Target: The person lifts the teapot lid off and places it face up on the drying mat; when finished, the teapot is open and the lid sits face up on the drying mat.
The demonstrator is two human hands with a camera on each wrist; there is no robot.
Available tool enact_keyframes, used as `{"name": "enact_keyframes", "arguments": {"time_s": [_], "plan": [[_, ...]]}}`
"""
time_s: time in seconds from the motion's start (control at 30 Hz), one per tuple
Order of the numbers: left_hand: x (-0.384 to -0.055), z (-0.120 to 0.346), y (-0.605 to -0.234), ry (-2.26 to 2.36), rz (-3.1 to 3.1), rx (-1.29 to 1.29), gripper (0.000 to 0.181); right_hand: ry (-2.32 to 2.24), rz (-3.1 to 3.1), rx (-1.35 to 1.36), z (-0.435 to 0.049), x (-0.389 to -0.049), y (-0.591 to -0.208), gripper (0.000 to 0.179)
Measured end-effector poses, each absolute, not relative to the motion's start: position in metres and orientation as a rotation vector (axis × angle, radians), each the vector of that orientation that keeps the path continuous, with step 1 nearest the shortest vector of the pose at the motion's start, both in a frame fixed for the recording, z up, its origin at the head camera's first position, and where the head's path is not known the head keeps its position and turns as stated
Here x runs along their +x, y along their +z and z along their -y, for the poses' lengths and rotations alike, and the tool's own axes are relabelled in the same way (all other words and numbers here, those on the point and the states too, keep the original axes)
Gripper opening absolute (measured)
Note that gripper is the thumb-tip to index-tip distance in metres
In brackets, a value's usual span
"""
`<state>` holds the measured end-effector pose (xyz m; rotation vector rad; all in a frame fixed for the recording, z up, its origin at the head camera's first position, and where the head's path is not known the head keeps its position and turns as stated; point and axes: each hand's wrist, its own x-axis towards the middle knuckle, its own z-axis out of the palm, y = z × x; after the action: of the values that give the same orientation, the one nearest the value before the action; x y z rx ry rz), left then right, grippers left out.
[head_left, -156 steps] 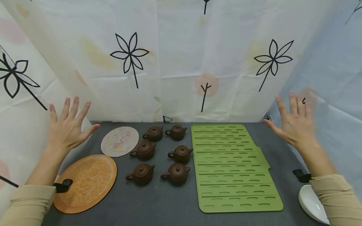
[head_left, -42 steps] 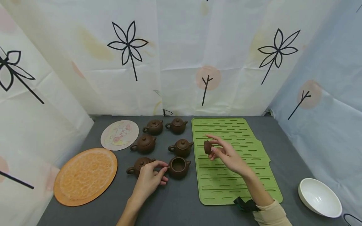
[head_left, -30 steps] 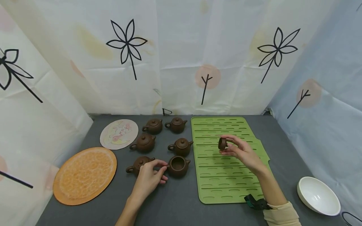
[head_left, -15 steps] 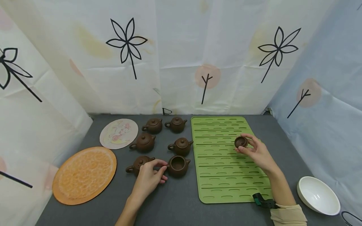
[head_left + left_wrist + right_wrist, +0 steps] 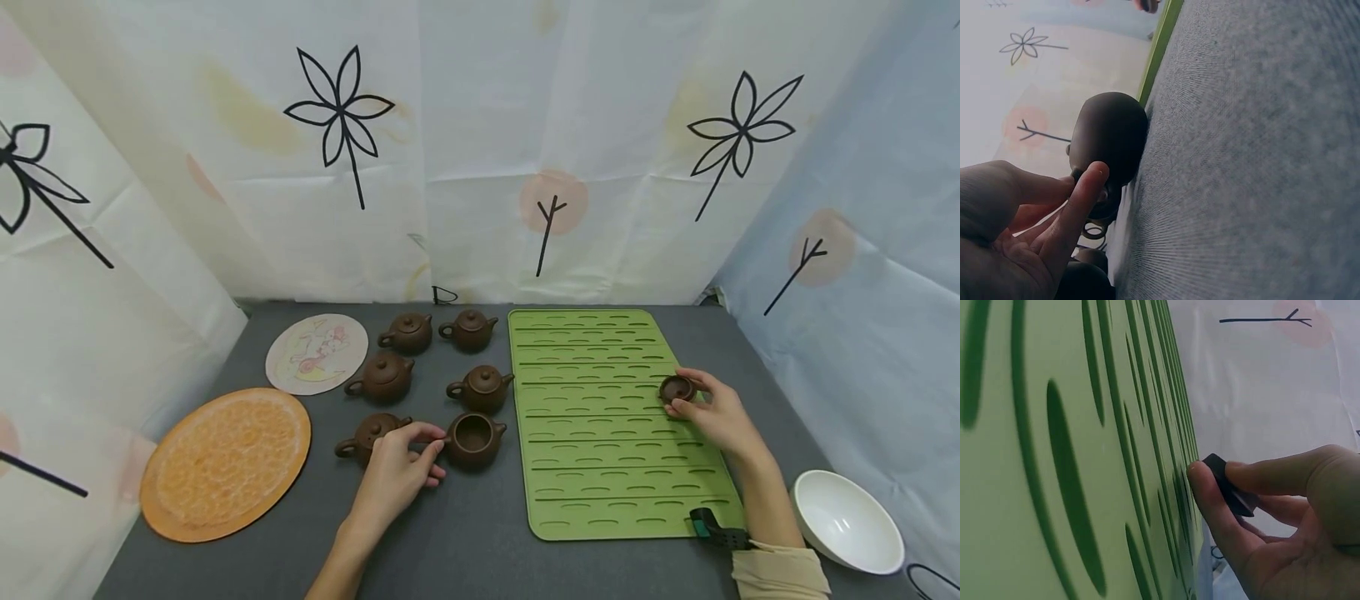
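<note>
My left hand (image 5: 397, 471) pinches the handle of a brown teapot (image 5: 474, 443), which stands lidless with its dark round mouth showing. In the left wrist view the thumb and a finger meet at the handle, beside the pot's body (image 5: 1110, 128). Over the right edge of the green ridged mat (image 5: 600, 450), my right hand (image 5: 722, 421) holds the teapot lid (image 5: 677, 389) between thumb and fingers, its hollow underside facing up. In the right wrist view the lid (image 5: 1230, 486) is right by the mat's surface; whether it touches, I cannot tell.
Several lidded teapots stand around, one (image 5: 369, 437) partly behind my left hand, another (image 5: 483, 389) behind the lidless pot. On the left lie an orange oval mat (image 5: 225, 467) and a pale round mat (image 5: 317, 354). A white bowl (image 5: 847, 521) sits beside my right forearm.
Both hands were raised and open at first, with every teapot lidded. The lid has since come off, turned hollow side up and travelled right across the mat. Lately the left hand stays put.
</note>
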<state>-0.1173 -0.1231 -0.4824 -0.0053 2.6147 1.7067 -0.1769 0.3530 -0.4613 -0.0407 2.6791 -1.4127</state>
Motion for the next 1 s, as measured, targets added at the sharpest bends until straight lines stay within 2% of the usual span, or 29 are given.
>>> {"name": "enact_keyframes", "arguments": {"time_s": [0.47,1.0], "plan": [[-0.116,0.123,-0.481,1.703,-2.624,0.000,0.011,-1.318,-2.676,-0.049,-0.357,-0.177,-0.463,0.068],[-0.122,0.126,-0.473,1.632,-2.648,0.044,0.008,-1.085,-2.778,0.006,-0.357,-0.175,-0.445,0.069]]}}
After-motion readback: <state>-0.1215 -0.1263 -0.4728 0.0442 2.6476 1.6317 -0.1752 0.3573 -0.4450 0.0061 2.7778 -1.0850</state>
